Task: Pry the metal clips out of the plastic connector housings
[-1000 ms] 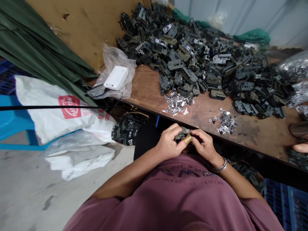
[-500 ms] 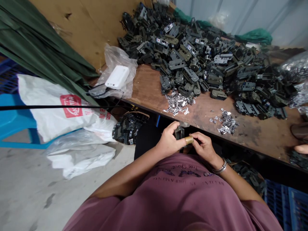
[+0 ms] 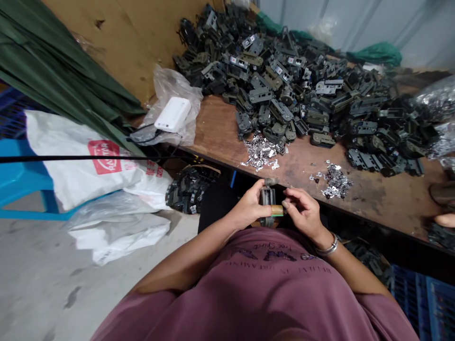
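My left hand [image 3: 250, 207] grips a dark grey slotted metal part [image 3: 267, 196], held upright in front of my shirt below the table edge. A yellow-brown band with a green edge [image 3: 277, 210] sits at the end of my left thumb, across the part. Close by on the right, my right hand [image 3: 304, 211] has its fingers curled, the thumb tip beside the band. Anything small between those fingers is too hard to see. On the table beyond lie a pile of shiny small metal clips [image 3: 263, 150] and a smaller pile of clips [image 3: 337, 181].
A large heap of dark metal parts [image 3: 280, 87] covers the back of the wooden table [image 3: 213, 125]. A white power bank [image 3: 173, 114] rests on clear plastic at left. White sacks [image 3: 74, 156] lie over a blue stool [image 3: 21, 175]. Another person's fingers [image 3: 446, 219] show at far right.
The dark part has turned and shows more of its length in my left hand. My right fingers have drawn slightly away from the yellow-brown band and loosened.
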`<action>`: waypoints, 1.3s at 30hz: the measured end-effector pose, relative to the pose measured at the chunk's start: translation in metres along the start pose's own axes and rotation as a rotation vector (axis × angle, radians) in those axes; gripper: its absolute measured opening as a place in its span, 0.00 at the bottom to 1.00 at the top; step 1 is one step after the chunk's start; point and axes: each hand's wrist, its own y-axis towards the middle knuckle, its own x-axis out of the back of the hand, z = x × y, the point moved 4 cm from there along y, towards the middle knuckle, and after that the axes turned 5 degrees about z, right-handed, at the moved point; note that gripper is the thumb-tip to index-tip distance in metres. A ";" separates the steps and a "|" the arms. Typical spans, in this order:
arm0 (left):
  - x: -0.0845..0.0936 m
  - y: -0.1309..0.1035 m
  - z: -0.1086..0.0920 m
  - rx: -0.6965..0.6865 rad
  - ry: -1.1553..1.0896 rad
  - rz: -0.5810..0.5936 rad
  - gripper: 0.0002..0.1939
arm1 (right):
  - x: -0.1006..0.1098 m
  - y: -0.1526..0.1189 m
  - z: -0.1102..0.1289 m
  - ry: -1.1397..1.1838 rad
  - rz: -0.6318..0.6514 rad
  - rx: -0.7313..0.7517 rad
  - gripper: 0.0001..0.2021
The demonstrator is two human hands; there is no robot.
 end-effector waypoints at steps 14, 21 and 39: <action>0.003 0.005 0.012 -0.013 0.776 0.059 0.12 | -0.022 0.010 0.004 -0.435 0.198 0.213 0.11; -0.005 0.002 0.013 -0.027 1.054 0.002 0.15 | -0.027 0.006 0.004 -0.523 0.127 0.248 0.10; 0.002 0.002 0.018 0.085 0.192 0.071 0.18 | -0.002 0.009 0.009 -0.116 -0.107 0.222 0.02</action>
